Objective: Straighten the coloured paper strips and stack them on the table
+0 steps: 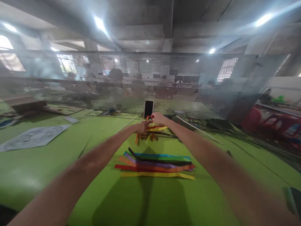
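Observation:
Both my arms stretch far forward over a green table (47, 163). My left hand (142, 127) and my right hand (159, 118) meet over a small heap of coloured paper strips (154, 131), red, yellow and orange. Their fingers look curled around some of these strips, but the picture is blurred and the grip is unclear. Nearer to me lies a flat row of long paper strips (156, 164) in blue, green, black, purple, orange, red and yellow. A black phone (148, 108) stands upright just behind my hands.
A perforated metal screen (164, 81) rises along the table's far edge. A printed sheet (33, 136) lies at the left, with scraps and boards beyond it. Red plastic chairs (270, 124) stand at the right. Thin sticks (199, 128) lie right of my hands.

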{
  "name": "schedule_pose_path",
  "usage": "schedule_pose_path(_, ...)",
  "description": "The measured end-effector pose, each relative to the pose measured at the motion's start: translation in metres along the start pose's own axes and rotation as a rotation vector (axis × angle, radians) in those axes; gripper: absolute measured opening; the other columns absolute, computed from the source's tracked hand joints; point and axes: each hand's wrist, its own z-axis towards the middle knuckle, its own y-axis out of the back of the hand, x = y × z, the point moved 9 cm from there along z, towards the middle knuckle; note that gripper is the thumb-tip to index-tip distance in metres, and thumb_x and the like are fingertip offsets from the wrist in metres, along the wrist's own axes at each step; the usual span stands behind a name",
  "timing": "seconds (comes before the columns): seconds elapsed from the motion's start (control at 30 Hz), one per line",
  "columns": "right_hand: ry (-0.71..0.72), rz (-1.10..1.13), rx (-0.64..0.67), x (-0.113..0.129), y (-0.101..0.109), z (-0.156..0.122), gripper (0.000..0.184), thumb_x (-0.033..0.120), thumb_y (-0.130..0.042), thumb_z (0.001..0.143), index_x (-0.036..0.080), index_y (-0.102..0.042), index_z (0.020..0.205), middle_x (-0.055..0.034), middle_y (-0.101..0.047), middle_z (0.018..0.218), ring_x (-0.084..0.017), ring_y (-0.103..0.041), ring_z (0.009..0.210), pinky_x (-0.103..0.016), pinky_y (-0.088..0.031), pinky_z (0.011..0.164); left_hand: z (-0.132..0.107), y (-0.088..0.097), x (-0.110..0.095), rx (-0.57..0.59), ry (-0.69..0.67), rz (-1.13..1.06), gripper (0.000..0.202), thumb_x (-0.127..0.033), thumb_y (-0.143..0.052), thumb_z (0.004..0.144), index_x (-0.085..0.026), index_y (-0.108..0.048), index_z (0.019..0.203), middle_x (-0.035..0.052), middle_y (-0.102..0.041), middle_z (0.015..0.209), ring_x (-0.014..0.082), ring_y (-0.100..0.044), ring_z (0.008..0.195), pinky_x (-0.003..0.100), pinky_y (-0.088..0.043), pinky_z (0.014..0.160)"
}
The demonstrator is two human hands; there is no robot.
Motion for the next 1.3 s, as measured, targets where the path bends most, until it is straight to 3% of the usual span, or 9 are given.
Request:
schedule_pose_path(0.17,-0.034,-0.015,0.029,0.003,-0.014,0.013,0.030,0.035,-0.062,0.097,0.014,-0.064,0.118,-0.0090,-0.066,0.118,-0.022,-0.066,0.103,-0.043,-0.056,0.089,-0.025,0.015,0.024,0.087,0.006,-0.034,0.082,-0.040,-0.080,0.064,-0.017,-0.055,0.139,0.0132,-0.064,0.133,0.0311,-0.061,0.118,0.034,-0.047,0.100)
schedule_pose_path(0.37,0.050,0.029,0.083,0.037,-0.031,0.007,0.026,0.036,-0.063,0.097,0.013,-0.067,0.110,-0.0069,-0.069,0.110,-0.020,-0.067,0.096,-0.040,-0.056,0.085,-0.066,0.028,0.048,-0.030,-0.020,-0.180,0.073,-0.046,-0.075,0.074,-0.017,-0.055,0.138,0.0140,-0.059,0.141,0.0305,-0.056,0.128,0.037,-0.042,0.108)
schedule_pose_path(0.5,0.141,0.071,0.083,0.052,-0.028,-0.002,0.019,0.017,-0.063,0.090,0.012,-0.074,0.104,-0.0077,-0.074,0.104,-0.021,-0.068,0.095,-0.031,-0.052,0.086,-0.088,0.025,0.060,-0.105,0.027,-0.234,0.068,-0.048,-0.071,0.078,-0.017,-0.056,0.136,0.0143,-0.060,0.139,0.0293,-0.056,0.127,0.038,-0.042,0.108)
schedule_pose_path(0.63,0.156,0.101,0.016,0.033,-0.002,-0.008,0.041,0.004,-0.054,0.081,0.012,-0.075,0.115,-0.0097,-0.074,0.118,-0.021,-0.067,0.105,-0.023,-0.047,0.089,-0.105,0.025,0.073,-0.244,0.086,-0.280,0.057,-0.047,-0.066,0.082,-0.018,-0.059,0.131,0.0135,-0.061,0.136,0.0276,-0.057,0.126,0.038,-0.044,0.107)
schedule_pose_path(0.8,0.117,0.090,0.025,-0.011,0.021,-0.026,0.036,0.005,-0.053,0.079,0.011,-0.078,0.104,-0.0114,-0.077,0.106,-0.022,-0.070,0.095,-0.025,-0.049,0.084,-0.121,0.020,0.087,-0.410,0.178,-0.280,0.044,-0.043,-0.060,0.085,-0.018,-0.064,0.121,0.0129,-0.064,0.129,0.0294,-0.058,0.122,0.043,-0.046,0.105)
schedule_pose_path(0.93,0.103,0.090,0.023,-0.024,0.015,-0.047,0.040,0.002,-0.052,0.074,0.011,-0.077,0.104,-0.0109,-0.078,0.100,-0.021,-0.070,0.088,-0.024,-0.049,0.077,-0.123,0.012,0.078,-0.438,0.155,-0.235,0.037,-0.042,-0.058,0.087,-0.019,-0.067,0.114,0.0120,-0.067,0.122,0.0295,-0.060,0.117,0.045,-0.044,0.106)
schedule_pose_path(1.13,0.241,0.103,0.158,0.007,-0.031,-0.070,0.028,0.004,-0.061,0.070,0.015,-0.076,0.090,-0.0024,-0.075,0.082,-0.016,-0.065,0.075,-0.021,-0.043,0.065,-0.111,-0.005,0.059,-0.357,0.057,-0.210,0.025,-0.038,-0.059,0.086,-0.022,-0.075,0.095,0.0085,-0.073,0.108,0.0258,-0.062,0.107,0.041,-0.046,0.102)
schedule_pose_path(1.3,0.309,0.073,0.143,0.016,-0.030,-0.073,0.023,0.011,-0.064,0.075,0.012,-0.073,0.097,-0.0075,-0.073,0.092,-0.018,-0.062,0.080,-0.023,-0.041,0.068,-0.110,-0.006,0.056,-0.368,0.048,-0.201,0.023,-0.034,-0.055,0.088,-0.022,-0.074,0.085,0.0081,-0.074,0.101,0.0244,-0.064,0.101,0.040,-0.046,0.099)
